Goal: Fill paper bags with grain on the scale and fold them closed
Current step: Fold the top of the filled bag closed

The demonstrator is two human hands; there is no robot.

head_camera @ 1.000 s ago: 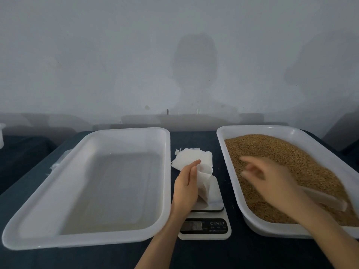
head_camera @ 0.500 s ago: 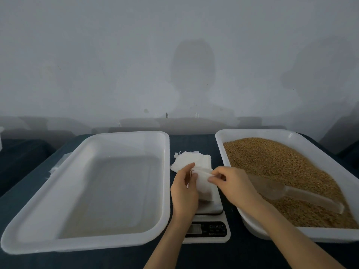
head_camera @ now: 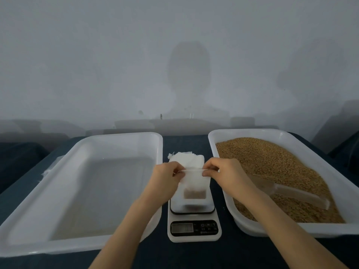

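I am holding a small white paper bag (head_camera: 194, 183) upright over the plate of the scale (head_camera: 194, 228), and I cannot tell whether its bottom is touching the plate. A brownish patch is showing through the lower part of the bag. My left hand (head_camera: 167, 177) is pinching the top edge at the 9 o'clock corner, and my right hand (head_camera: 225, 175) is pinching the same edge at the 3 o'clock corner, so the two hands are apart with the bag's mouth stretched between them. Just beyond the bag, at 12 o'clock from the scale, a stack of white bags (head_camera: 187, 159) is lying flat on the dark table (head_camera: 184, 255). At 9 o'clock from the scale a white tray (head_camera: 124, 135) is sitting close beside it. At 3 o'clock a second tray (head_camera: 272, 132) is holding a bed of brown grain (head_camera: 272, 164), and a clear plastic scoop (head_camera: 291, 193) is lying on the grain near my right wrist.
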